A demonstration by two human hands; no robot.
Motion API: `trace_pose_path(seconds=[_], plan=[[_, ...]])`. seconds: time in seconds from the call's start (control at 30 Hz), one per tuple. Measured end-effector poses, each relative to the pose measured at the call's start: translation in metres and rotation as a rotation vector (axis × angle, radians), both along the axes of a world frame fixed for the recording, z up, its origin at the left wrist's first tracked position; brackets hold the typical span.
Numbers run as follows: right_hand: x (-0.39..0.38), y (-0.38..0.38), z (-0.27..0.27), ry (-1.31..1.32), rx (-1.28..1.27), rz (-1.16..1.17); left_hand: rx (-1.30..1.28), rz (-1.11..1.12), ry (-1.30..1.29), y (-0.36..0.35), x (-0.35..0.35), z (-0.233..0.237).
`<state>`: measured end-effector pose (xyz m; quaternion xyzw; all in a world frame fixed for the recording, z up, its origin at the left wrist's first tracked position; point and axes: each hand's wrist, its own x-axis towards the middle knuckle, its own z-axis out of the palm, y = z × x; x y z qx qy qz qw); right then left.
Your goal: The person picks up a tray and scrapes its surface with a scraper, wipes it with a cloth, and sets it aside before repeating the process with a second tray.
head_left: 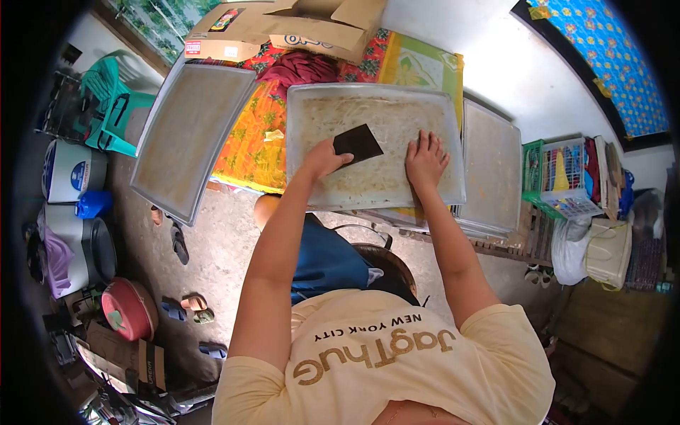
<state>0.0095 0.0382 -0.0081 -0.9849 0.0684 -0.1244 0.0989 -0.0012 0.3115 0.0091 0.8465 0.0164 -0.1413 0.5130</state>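
My left hand (322, 159) pinches a black scraper (358, 144) against the metal tray (368, 188); my right hand (425, 161) lies flat on it, fingers (428, 140) spread.

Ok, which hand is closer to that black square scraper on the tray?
Left. The left hand grips the black square scraper by its corner; the right hand lies flat on the tray beside it, not touching it.

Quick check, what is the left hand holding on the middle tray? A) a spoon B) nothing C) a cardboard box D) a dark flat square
D: the left hand grips a dark flat square against the tray, while the right hand lies flat and empty on it.
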Motion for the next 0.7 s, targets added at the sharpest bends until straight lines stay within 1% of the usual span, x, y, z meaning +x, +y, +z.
trace_pose_path(seconds=[0.07,0.17,0.27,0.37,0.47,0.57,0.67,0.7], plan=[[0.001,-0.001,-0.003,-0.009,-0.007,-0.001,0.008,0.005,0.030,0.002,0.005,-0.010],[0.002,-0.001,-0.005,-0.025,-0.010,0.000,0.024,-0.098,0.037,0.001,0.001,0.009],[0.002,-0.001,-0.006,-0.032,-0.010,-0.001,0.010,-0.106,-0.013,-0.006,0.004,0.009],[0.002,0.001,-0.005,-0.023,-0.023,-0.004,-0.088,-0.120,0.001,-0.021,0.013,-0.020],[0.003,-0.003,-0.008,-0.040,-0.041,-0.002,0.017,-0.050,-0.045,-0.026,0.015,-0.010],[0.003,-0.001,-0.009,-0.053,-0.033,-0.001,-0.057,-0.154,-0.030,-0.023,0.013,-0.012],[0.003,-0.002,-0.008,-0.051,-0.038,-0.002,-0.014,0.001,-0.090,-0.022,0.007,-0.010],[0.003,-0.001,-0.008,-0.051,-0.042,-0.002,-0.026,-0.031,-0.049,-0.020,0.006,-0.006]])
